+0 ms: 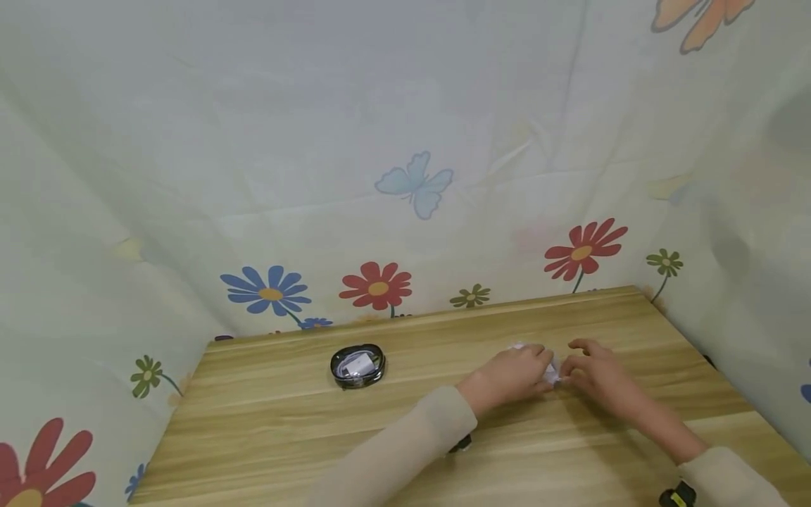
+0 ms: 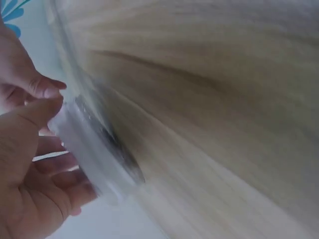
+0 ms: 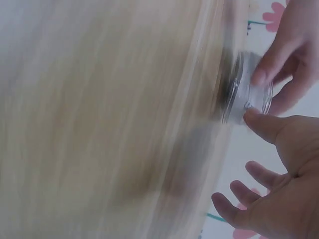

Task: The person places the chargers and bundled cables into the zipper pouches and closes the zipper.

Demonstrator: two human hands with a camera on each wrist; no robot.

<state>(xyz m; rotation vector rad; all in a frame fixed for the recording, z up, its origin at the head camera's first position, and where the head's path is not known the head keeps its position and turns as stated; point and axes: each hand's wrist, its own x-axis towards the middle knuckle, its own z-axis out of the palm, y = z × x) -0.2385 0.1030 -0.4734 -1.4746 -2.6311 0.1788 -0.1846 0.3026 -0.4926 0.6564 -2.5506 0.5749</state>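
A clear plastic case (image 3: 244,94) with rounded corners is held just over the tabletop. My left hand (image 1: 513,373) grips it, thumb on the near face and fingers around the far side, as the left wrist view shows with the left hand (image 2: 35,164) at lower left. From the right, my right hand (image 1: 602,380) meets the case at one corner. In the right wrist view, the thumb of the right hand (image 3: 279,169) presses on that corner; three fingers spread loosely away, and the index finger is hidden. What lies inside the case is too blurred to tell.
A wooden-topped table (image 1: 266,408) spans the lower view. On its left half sits a round black-rimmed bundle (image 1: 357,366) with a white block and pale cable inside. A flower-printed cloth (image 1: 317,232) hangs behind and at both sides.
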